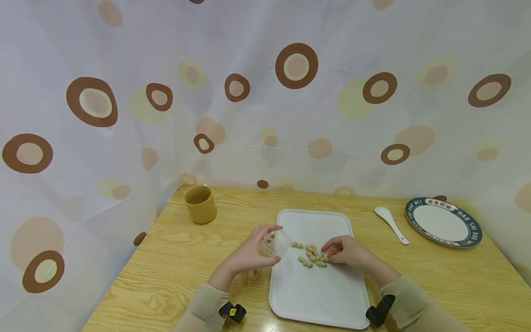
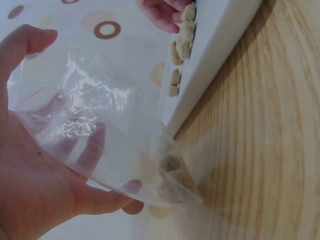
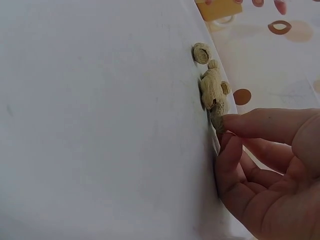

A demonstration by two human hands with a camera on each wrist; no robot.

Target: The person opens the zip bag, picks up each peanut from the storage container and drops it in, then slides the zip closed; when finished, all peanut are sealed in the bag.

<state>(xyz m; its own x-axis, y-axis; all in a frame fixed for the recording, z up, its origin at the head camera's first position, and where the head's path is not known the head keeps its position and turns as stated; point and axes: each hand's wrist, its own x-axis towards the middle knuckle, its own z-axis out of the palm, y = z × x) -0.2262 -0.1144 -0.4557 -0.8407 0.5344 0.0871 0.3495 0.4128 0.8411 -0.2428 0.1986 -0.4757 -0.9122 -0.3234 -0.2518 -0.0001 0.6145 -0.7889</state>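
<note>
My left hand (image 1: 250, 252) grips a clear plastic bag (image 2: 112, 120) at the left edge of the white tray (image 1: 319, 295), with fingers and thumb spread around its mouth. A few peanuts (image 2: 172, 175) lie in the bag's lower corner, blurred through the plastic. Several unshelled peanuts (image 1: 311, 254) lie in a loose group on the middle of the tray. Over the tray's right side, my right hand (image 1: 350, 252) reaches to that group. Its thumb and forefinger pinch the end of one peanut (image 3: 218, 117) in the right wrist view.
A mustard-yellow mug (image 1: 201, 205) stands at the table's back left. To the right of the tray lie a white spoon (image 1: 391, 224) and a plate (image 1: 441, 221) with a dark patterned rim. Behind the wooden table (image 1: 166, 276) hangs a spotted curtain (image 1: 257, 115).
</note>
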